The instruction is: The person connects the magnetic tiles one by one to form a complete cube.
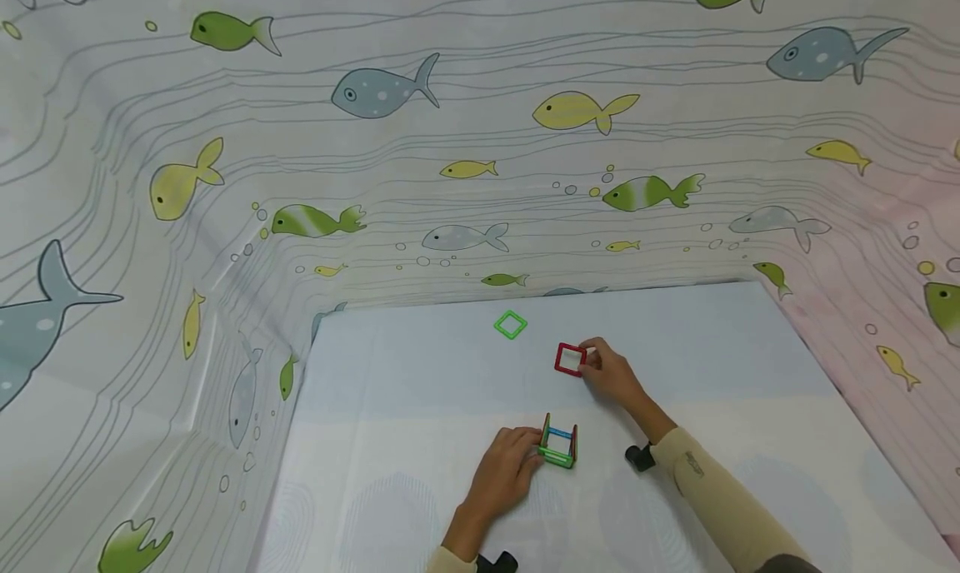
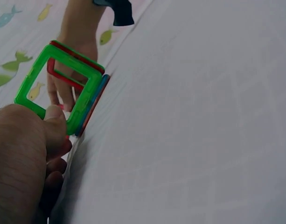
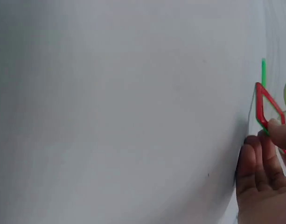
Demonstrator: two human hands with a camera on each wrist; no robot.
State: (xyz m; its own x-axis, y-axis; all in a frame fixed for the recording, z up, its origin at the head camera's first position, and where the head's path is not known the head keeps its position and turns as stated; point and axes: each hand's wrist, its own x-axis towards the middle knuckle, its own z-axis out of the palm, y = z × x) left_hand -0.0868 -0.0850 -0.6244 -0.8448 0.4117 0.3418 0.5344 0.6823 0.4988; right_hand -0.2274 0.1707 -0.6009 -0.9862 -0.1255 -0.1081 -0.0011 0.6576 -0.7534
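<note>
My left hand (image 1: 504,469) holds a small box of hollow square magnetic tiles (image 1: 557,457) at its left side, over the near middle of the table. Green, red and blue frames make up its sides. In the left wrist view the thumb presses on the green frame (image 2: 34,71), with red and blue edges behind it. Farther back, my right hand (image 1: 611,377) pinches a red square tile (image 1: 558,358) by its right edge. The right wrist view shows this red tile (image 3: 260,105) tilted between thumb and fingers. A green square tile (image 1: 502,317) lies near the far edge.
A white cloth covers the table (image 1: 405,381). Fish-printed fabric (image 1: 480,140) rises behind and along both sides. Black wrist devices sit beside the right forearm (image 1: 640,458) and at the left cuff (image 1: 450,559).
</note>
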